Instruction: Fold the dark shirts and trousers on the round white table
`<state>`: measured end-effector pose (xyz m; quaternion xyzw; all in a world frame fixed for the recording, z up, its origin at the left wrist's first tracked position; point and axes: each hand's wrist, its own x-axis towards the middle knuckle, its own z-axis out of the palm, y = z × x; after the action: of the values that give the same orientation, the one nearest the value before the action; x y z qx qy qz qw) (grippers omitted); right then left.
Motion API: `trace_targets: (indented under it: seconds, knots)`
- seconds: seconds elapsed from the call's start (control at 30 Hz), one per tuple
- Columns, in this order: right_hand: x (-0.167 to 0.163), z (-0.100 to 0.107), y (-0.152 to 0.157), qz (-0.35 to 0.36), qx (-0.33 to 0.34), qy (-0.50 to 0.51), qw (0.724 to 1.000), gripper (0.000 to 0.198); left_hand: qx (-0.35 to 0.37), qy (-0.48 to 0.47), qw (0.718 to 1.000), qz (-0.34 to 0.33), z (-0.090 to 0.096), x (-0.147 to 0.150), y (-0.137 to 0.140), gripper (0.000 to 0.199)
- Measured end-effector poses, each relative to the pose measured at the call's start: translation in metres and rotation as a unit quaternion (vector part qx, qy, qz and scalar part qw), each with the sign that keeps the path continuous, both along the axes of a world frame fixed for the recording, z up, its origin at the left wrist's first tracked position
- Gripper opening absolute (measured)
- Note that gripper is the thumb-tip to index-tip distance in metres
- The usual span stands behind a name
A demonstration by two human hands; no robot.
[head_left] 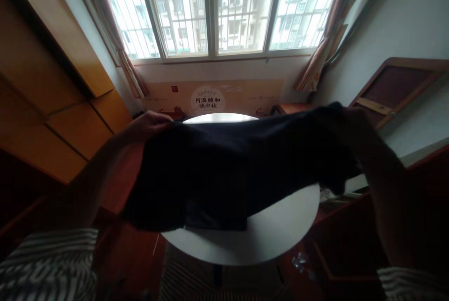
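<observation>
A dark, nearly black garment (224, 165) is stretched sideways between my two hands, over a round white table (277, 231). Its exact kind cannot be made out in the low light. My left hand (150, 125) pinches the upper left corner, fingers closed on the cloth. At the upper right end, my right hand (345, 121) is closed on the fabric, though its fingers are dark and partly lost against the cloth. The garment's lower edge hangs down, and a squarish flap or panel shows near its middle.
A barred window (210, 11) with curtains fills the far side. Below it hangs a printed banner (252, 92). Wooden cabinets (80, 118) stand at left, a wooden chair (396, 85) at right. A small clear object (300, 261) lies low at right.
</observation>
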<state>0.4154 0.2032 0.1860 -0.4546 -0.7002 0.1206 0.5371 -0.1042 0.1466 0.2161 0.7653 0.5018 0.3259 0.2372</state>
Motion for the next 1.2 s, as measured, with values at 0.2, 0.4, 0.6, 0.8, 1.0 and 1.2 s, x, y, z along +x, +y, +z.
trace_targets:
  seconds: [0.2,0.4,0.6,0.8,1.0,1.2]
  knots:
    - [-0.051,0.022,0.111,-0.116,0.003,-0.212,0.97,0.064,0.178,0.052,0.954,0.234,0.011,0.037,0.142,0.03]
    - [-0.083,-0.067,0.069,0.024,0.011,-0.309,0.951,0.019,0.226,0.168,0.938,0.2,-0.059,0.078,0.107,0.018]
    - [-0.083,-0.174,-0.052,0.143,-0.071,-0.361,0.919,0.031,0.031,0.169,0.985,0.031,-0.174,0.112,-0.01,0.044]
    - [-0.122,-0.195,-0.096,0.154,-0.065,-0.36,0.918,0.054,-0.133,-0.052,0.989,0.042,-0.197,0.135,0.0,0.062]
    - [-0.157,-0.192,-0.105,0.164,-0.103,-0.374,0.907,0.052,-0.246,-0.116,0.962,-0.008,-0.201,0.163,0.021,0.051]
    - [-0.147,-0.194,-0.097,0.162,-0.089,-0.257,0.949,0.02,-0.154,-0.205,0.963,0.081,-0.204,0.153,0.022,0.036]
